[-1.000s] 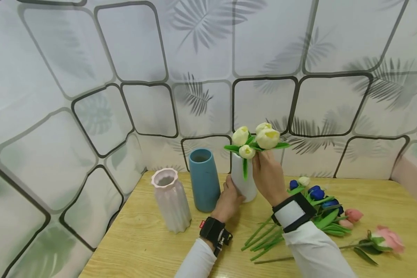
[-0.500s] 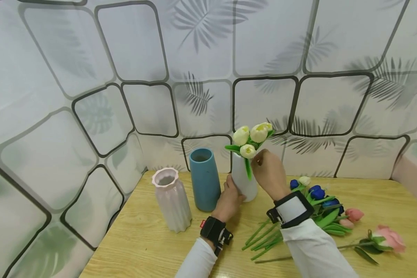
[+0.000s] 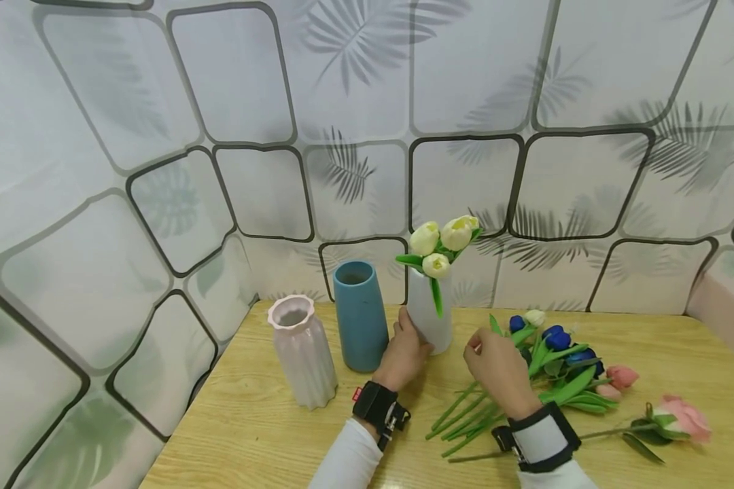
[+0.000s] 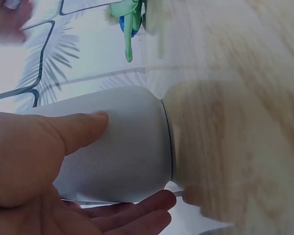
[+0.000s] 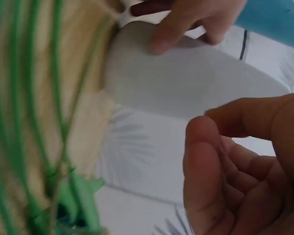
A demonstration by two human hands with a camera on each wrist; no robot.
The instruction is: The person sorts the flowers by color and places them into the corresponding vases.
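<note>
Head view: right hand (image 3: 498, 370) just right of the white vase (image 3: 422, 309) and apart from it; nothing seen in its grasp, fingers loosely curled, thumb and a fingertip close together in the right wrist view. Left hand (image 3: 404, 356) grasping the white vase low on its left side, thumb on one face, fingers round the other; vase upright on the bench (image 3: 238, 421). White tulips (image 3: 457, 234) stand in its mouth: three blooms plain, another partly hidden behind, one leaf hanging down the front. That much looks done. To the right of the white vase, partly behind the right hand, a loose bunch (image 3: 571, 387) lies flat: blue tulips (image 3: 556, 338), a single white tulip (image 3: 535, 318) at its far side, pink tulips (image 3: 622, 375) at its right end; overlap too heavy for a sure count. Farther right and nearer the person, a pink rose (image 3: 685, 418), also lying down. All of these unplaced. Just left of the white vase, the blue vase (image 3: 361, 326); beyond it and nearer the person, the pale pink vase (image 3: 306, 367). Both upright, no blooms standing in either. My judgement: arranging at an early stage, one vase of three begun, most colours left over.
</note>
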